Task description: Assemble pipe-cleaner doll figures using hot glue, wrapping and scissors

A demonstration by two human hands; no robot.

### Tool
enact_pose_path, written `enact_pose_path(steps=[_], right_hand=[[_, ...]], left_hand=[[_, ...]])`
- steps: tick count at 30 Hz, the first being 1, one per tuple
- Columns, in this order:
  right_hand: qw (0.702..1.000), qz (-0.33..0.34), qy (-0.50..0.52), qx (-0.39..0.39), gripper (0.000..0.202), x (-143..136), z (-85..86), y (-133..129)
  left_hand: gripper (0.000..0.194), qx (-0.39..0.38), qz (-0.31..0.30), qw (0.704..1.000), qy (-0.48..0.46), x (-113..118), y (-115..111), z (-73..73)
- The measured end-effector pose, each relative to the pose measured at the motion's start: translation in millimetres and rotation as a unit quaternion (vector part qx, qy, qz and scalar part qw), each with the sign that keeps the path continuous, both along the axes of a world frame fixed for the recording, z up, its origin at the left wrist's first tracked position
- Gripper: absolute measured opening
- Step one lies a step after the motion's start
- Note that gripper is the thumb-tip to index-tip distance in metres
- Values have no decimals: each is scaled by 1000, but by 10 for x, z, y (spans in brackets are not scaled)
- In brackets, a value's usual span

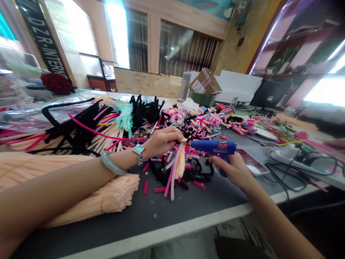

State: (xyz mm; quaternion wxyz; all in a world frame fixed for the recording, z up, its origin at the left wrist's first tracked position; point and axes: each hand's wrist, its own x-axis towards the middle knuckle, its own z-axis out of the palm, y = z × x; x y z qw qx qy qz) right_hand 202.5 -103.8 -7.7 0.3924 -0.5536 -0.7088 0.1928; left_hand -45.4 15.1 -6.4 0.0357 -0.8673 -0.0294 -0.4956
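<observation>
My left hand (164, 140), with a watch and a pale green bangle on that arm, pinches a small bunch of pipe cleaners (178, 165). Peach, pink and lilac stems hang down from the fingers. Wrapped around the grip of a blue hot glue gun (214, 146) is my right hand (234, 169). The gun points left, its nozzle close to the top of the bunch; whether it touches I cannot tell. A small red light glows on its body. Cut pink pieces (146, 187) lie on the grey table (175, 219) below.
Thick bundles of peach pipe cleaners (115, 194) lie under my left forearm. Black and mint bundles (125, 117) stand behind, beside a heap of small pink pieces (207, 118). At right are a phone (252, 163), a white power strip (287, 154) and black cables. A cardboard box (205, 84) stands behind.
</observation>
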Motion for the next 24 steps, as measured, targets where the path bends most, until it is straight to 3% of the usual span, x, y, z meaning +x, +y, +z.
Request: enact_pose_path(steps=[24], right_hand=[[1000, 5, 3, 10, 33, 37, -42, 12]], left_hand=[[15, 3, 3, 1000, 6, -18, -21, 18]])
